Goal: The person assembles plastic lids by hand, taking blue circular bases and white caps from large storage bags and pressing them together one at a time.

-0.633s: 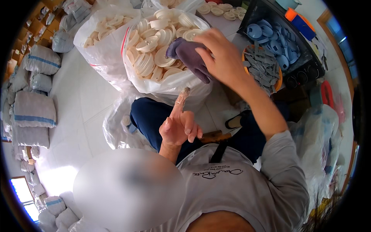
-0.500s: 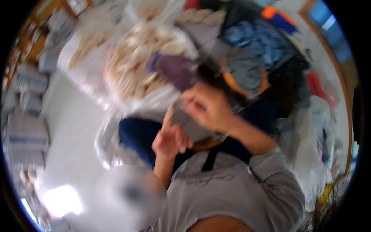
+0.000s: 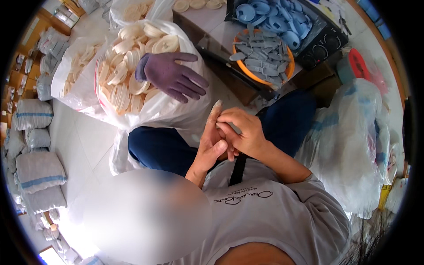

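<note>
My left hand (image 3: 209, 143) is raised over my lap, its index finger stretched up and its thumb apart; the other fingers are partly hidden. Something pale, which I cannot make out, covers that index fingertip. My right hand (image 3: 244, 130) is closed in a pinch against the left hand's fingers, thumb and index together. Whether anything small sits between them is hidden. Beyond my hands, a purple work glove (image 3: 174, 76) lies palm-flat across a white plastic bag (image 3: 187, 115) full of cream plastic lids (image 3: 132, 59).
An orange-rimmed basket (image 3: 289, 73) of grey plastic pieces (image 3: 260, 55) stands ahead to the right, before light-blue plastic parts (image 3: 276, 17) and a black appliance with knobs (image 3: 320, 51). Clear plastic bags (image 3: 344, 141) stand at my right. Wrapped bundles (image 3: 40, 170) line the left side.
The glove was beside my right fingertips and now lies on the bag, away from both hands. My right hand has come down to my left hand, which has moved up and right.
</note>
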Available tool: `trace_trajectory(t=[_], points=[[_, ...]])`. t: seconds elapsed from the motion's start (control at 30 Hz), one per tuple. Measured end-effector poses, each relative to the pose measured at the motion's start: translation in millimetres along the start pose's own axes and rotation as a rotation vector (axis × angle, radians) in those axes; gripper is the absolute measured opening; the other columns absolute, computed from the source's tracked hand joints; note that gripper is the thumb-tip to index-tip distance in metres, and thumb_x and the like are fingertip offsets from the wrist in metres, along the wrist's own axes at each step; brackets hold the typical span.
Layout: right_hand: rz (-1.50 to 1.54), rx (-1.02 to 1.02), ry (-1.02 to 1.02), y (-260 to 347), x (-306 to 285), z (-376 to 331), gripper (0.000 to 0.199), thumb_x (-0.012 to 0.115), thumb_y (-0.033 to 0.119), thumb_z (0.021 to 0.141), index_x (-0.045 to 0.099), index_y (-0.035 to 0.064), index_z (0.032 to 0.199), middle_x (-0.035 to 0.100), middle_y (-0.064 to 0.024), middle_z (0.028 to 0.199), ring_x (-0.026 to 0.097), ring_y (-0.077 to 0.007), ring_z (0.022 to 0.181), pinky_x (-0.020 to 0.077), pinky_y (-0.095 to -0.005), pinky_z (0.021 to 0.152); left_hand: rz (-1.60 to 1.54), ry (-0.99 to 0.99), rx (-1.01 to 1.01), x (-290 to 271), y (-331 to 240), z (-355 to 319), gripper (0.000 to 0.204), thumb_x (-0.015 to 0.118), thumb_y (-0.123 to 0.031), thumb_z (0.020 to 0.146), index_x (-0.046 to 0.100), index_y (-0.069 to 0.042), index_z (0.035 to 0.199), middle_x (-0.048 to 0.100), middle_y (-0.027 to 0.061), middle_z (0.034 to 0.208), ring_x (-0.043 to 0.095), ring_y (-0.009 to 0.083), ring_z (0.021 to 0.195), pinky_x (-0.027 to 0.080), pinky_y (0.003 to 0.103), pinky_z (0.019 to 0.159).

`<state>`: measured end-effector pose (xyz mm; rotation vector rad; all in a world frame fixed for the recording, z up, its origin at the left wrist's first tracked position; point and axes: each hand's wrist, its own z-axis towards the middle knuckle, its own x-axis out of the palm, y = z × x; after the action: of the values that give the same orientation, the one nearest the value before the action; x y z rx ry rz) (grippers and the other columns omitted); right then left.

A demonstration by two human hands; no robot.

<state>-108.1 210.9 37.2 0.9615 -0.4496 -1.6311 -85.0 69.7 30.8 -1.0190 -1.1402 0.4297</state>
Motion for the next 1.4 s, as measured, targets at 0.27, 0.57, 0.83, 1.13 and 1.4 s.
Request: trace_trajectory(t=[0.27, 0.57, 0.83, 1.13, 1.4], points=[[-0.031, -0.037, 0.037, 0.5, 3.3, -12.0, 0.021, 0.066, -0.003, 0.077, 0.058, 0.004, 0.096, 0.064, -0.0106, 0.088, 0.063, -0.0286, 0.069, 0.0509, -0.0338, 0.057, 0.233, -0.065, -0.03, -0.7, 8.5, -17.0, 0.114, 0.074, -0.048, 0.078, -0.001, -0.004, 0.151, 0.054, 0.0147, 0.104, 0.06, 0.0196, 0.086, 0.052, 0.029, 0.073], [-0.087, -0.075, 0.127, -3.7, 1.4, -19.9, 0.022, 0.067, -0.007, 0.072, 0.06, 0.0019, 0.091, 0.065, -0.0113, 0.085, 0.064, -0.0256, 0.066, 0.0501, -0.0308, 0.055, 0.424, -0.098, -0.068, -1.8, 12.0, -24.8, 0.124, 0.077, -0.056, 0.071, 0.001, 0.002, 0.15, 0.054, 0.0191, 0.118, 0.058, 0.0257, 0.105, 0.047, 0.034, 0.09], [-0.022, -0.045, 0.176, -9.8, 2.5, -31.0, 0.019, 0.064, -0.007, 0.074, 0.061, 0.002, 0.09, 0.063, -0.011, 0.08, 0.062, -0.0274, 0.063, 0.0487, -0.0333, 0.054, 0.92, -0.06, -0.135, -7.1, 11.1, -35.1, 0.133, 0.077, -0.065, 0.062, 0.002, 0.005, 0.147, 0.065, 0.0228, 0.096, 0.066, 0.0363, 0.091, 0.052, 0.036, 0.082], [0.067, 0.063, 0.227, -20.4, 11.0, -44.1, 0.019, 0.062, -0.007, 0.067, 0.052, 0.0043, 0.078, 0.053, -0.0067, 0.067, 0.052, -0.0232, 0.051, 0.0409, -0.0298, 0.047, 1.216, 0.045, -0.308, -8.9, 12.7, -40.0, 0.137, 0.075, -0.068, 0.059, 0.002, 0.008, 0.146, 0.067, 0.022, 0.087, 0.067, 0.0366, 0.086, 0.053, 0.037, 0.077], [0.083, 0.285, 0.01, -51.6, 28.6, -75.6, 0.015, 0.064, -0.002, 0.07, 0.052, 0.0042, 0.076, 0.055, -0.0062, 0.062, 0.054, -0.0131, 0.051, 0.0418, -0.0284, 0.047, 1.328, 0.129, -0.33, -10.1, 22.8, -53.6, 0.133, 0.076, -0.066, 0.061, 0.007, 0.008, 0.146, 0.066, 0.0243, 0.089, 0.067, 0.0368, 0.079, 0.054, 0.037, 0.073]])
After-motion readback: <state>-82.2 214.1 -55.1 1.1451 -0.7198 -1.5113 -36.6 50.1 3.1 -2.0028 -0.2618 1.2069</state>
